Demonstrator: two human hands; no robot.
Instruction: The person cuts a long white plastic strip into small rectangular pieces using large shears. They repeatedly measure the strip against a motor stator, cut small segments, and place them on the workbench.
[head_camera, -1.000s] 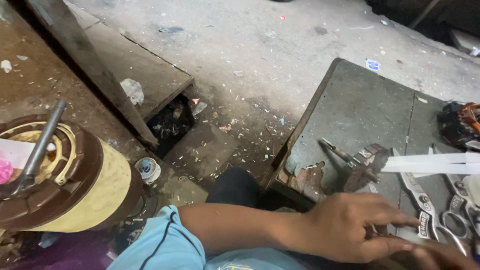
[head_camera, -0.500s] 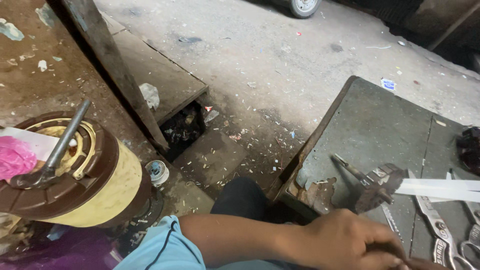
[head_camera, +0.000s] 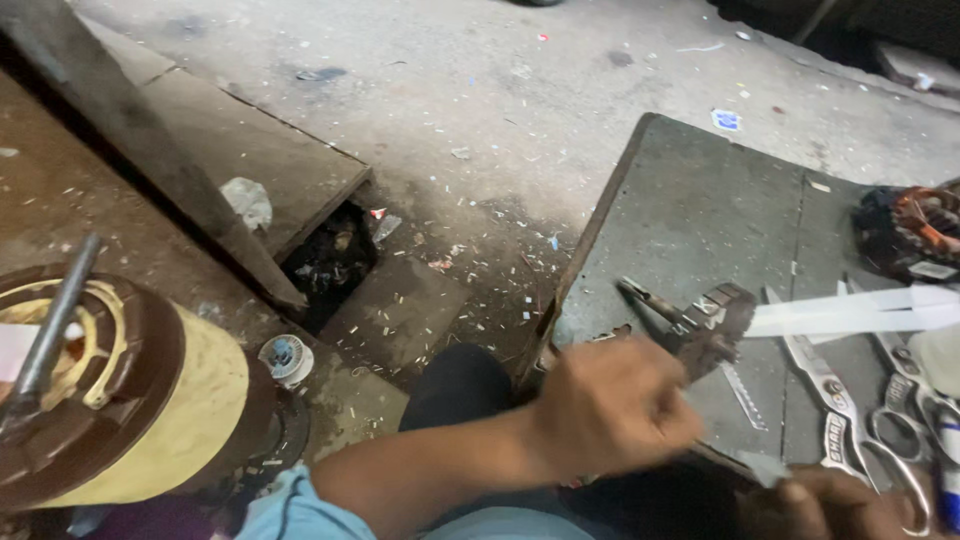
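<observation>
My left hand (head_camera: 612, 408) reaches across from the lower left, blurred, with its fingers curled into a fist above the near edge of a grey metal board (head_camera: 700, 210). Just beyond its knuckles lies a dark metal tool with a toothed head (head_camera: 705, 322). My right hand (head_camera: 830, 505) is mostly cut off at the bottom right. A small pale slip (head_camera: 765, 467) shows at its fingertips, and I cannot tell whether it is gripped. Scissors (head_camera: 850, 420) lie on the board next to that hand.
A long white strip (head_camera: 850, 315) lies across the board, with a copper-wound motor part (head_camera: 915, 230) at the far right. A large brown and cream motor housing (head_camera: 130, 390) with a shaft stands at lower left. The littered concrete floor has a dark hole (head_camera: 330, 265).
My left hand has lifted off the tools on the board, drawn back to the left and closed into a fist. The view has shifted slightly.
</observation>
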